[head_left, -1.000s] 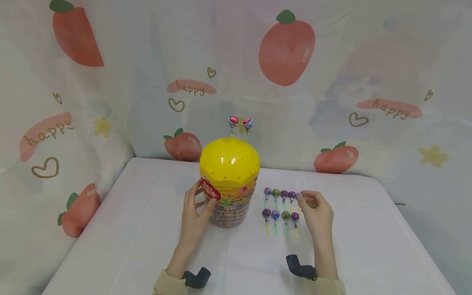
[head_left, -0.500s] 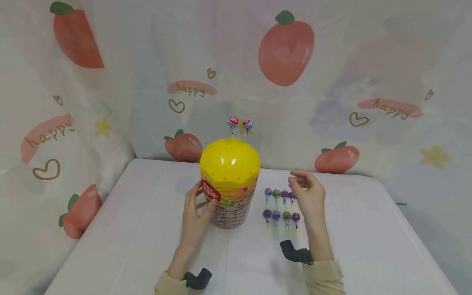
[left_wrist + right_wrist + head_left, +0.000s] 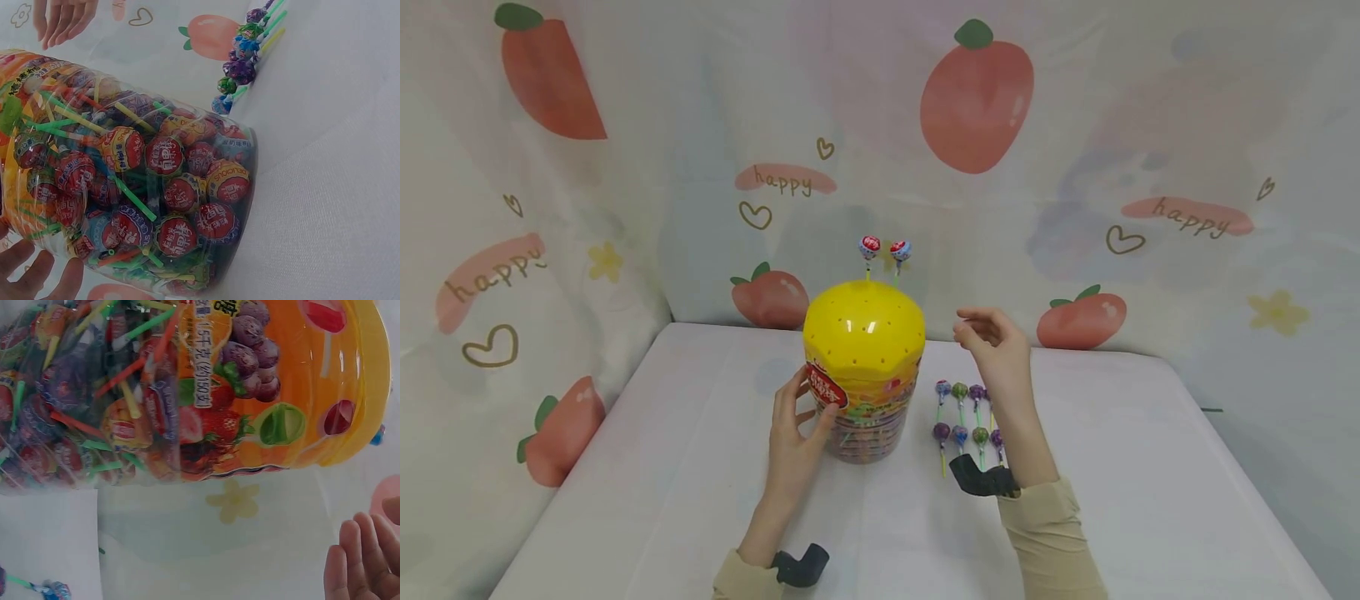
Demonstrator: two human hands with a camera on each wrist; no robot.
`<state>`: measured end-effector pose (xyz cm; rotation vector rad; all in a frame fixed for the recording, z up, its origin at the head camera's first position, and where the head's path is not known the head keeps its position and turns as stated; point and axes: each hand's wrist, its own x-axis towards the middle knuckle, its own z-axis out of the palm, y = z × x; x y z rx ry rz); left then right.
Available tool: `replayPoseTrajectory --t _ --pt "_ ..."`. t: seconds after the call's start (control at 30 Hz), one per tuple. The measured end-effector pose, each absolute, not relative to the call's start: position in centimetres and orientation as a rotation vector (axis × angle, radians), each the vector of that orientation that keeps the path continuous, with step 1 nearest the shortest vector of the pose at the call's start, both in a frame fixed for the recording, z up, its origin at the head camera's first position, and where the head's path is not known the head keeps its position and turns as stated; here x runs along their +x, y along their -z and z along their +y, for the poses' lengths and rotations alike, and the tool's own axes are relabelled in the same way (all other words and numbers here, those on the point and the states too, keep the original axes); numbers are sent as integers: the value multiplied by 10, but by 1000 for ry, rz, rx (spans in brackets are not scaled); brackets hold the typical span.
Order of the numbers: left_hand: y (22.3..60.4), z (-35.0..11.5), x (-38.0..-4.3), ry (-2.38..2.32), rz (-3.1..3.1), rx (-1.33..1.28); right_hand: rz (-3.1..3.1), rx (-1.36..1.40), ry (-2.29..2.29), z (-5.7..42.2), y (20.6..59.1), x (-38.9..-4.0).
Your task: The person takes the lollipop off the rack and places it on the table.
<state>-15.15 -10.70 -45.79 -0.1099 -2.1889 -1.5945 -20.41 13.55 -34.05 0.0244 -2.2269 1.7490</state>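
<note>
A clear plastic jar (image 3: pixel 868 437) packed with wrapped lollipops stands upright under a yellow lid (image 3: pixel 865 325) dotted with small holes. My left hand (image 3: pixel 793 442) holds its left side, thumb at the front; its fingers (image 3: pixel 37 275) show against the label in the left wrist view. Two lollipops (image 3: pixel 869 247) stick up from the lid's back. My right hand (image 3: pixel 1003 358) hovers right of the lid, fingers bent loosely; in the right wrist view its fingers (image 3: pixel 369 562) show nothing between them. Below it, two rows of lollipops (image 3: pixel 959 390) lie on the table, their right end partly hidden by my hand and wrist.
A white cloth covers the table (image 3: pixel 1150 500). Behind it hangs a fabric backdrop (image 3: pixel 865 83) printed with fruit and "happy". A black curved wrist mount (image 3: pixel 981 477) juts from the right wrist over the front row of lollipops, and another mount (image 3: pixel 802 567) is on the left.
My right hand has left the right end of the back lollipop row, rising and moving left toward the lid. The left hand and jar have stayed in place.
</note>
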Motion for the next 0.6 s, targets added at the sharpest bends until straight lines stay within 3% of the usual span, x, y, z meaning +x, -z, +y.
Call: replayPoseTrajectory --t 0.6 --pt "459 -108 -152 1581 -2192 -114 -2363 314 -1616 113 305 -242"
